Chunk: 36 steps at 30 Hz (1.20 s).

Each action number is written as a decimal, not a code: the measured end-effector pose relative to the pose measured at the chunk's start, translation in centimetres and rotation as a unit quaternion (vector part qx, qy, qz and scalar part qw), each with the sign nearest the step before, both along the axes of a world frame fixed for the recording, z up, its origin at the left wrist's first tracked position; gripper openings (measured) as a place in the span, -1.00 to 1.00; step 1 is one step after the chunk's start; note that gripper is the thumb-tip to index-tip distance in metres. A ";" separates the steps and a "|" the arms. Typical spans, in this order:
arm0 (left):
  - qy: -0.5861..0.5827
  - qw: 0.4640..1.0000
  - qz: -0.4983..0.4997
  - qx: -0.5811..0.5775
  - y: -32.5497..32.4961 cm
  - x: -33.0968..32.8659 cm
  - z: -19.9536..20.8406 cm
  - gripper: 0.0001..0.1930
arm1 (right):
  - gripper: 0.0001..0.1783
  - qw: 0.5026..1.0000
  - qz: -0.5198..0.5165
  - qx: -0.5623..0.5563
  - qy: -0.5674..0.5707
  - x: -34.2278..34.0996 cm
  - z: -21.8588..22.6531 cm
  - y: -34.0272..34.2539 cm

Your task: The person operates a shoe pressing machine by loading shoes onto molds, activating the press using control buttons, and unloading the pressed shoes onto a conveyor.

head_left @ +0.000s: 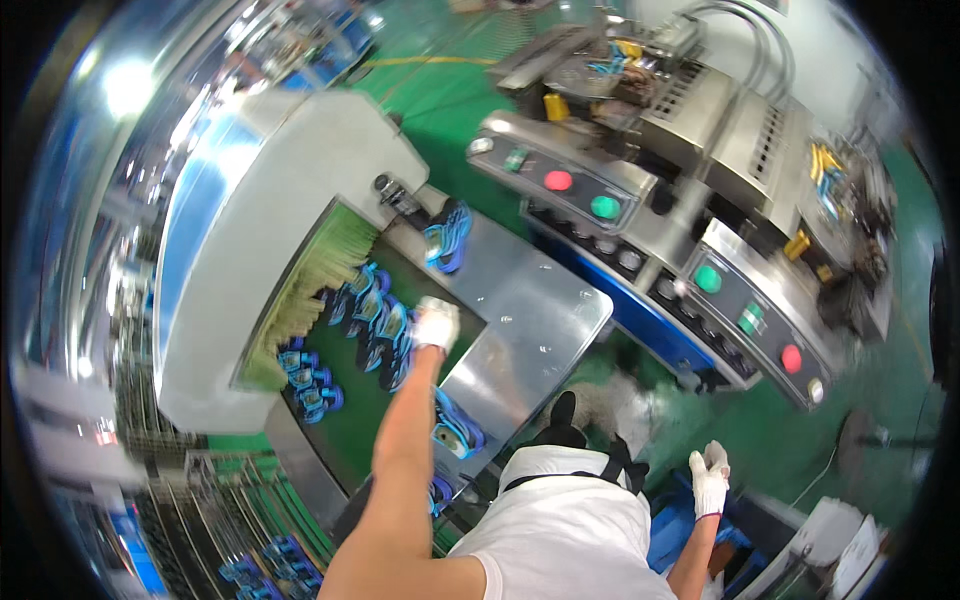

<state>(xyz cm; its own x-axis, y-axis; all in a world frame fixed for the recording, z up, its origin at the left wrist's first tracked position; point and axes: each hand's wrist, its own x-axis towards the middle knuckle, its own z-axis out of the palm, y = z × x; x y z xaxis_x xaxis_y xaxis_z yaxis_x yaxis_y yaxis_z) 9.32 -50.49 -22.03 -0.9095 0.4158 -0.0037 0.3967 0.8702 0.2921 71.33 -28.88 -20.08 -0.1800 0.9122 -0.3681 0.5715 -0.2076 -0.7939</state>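
My left hand (436, 322), in a white glove, reaches over the green conveyor belt (345, 440) to its metal edge. Beside it on the belt lie several blue-and-black shoes (385, 320) in a cluster. Its fingers are blurred, and whether they touch a shoe cannot be made out. Hanging low on the right, my right hand (710, 482), also white-gloved, has its thumb apart from the fingers and nothing visible in it. One blue-and-black shoe (449, 236) rests on the metal side table (530, 290); another shoe (457, 428) lies near my left forearm.
A grey machine housing (270, 230) with a bristle curtain (310, 285) spans the belt. At upper right stands a press machine (700, 130) with red and green buttons. A rack (225, 500) holding more shoes is at lower left. White panels (835, 535) stand at lower right.
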 end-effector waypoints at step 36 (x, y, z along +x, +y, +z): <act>0.143 0.806 -0.407 0.404 17.0 11.4 26.4 -0.60 | -0.20 0.905 0.333 -0.036 0.264 -29.9 18.1 6.6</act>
<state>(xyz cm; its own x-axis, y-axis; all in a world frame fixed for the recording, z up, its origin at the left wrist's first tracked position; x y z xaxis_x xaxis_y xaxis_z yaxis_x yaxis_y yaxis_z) 20.75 -33.49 4.33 -0.2495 0.6373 0.7291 0.8919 -0.1420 0.4293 41.47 -22.31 -2.02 -0.8487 0.5140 -0.1245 0.1345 -0.0178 -0.9907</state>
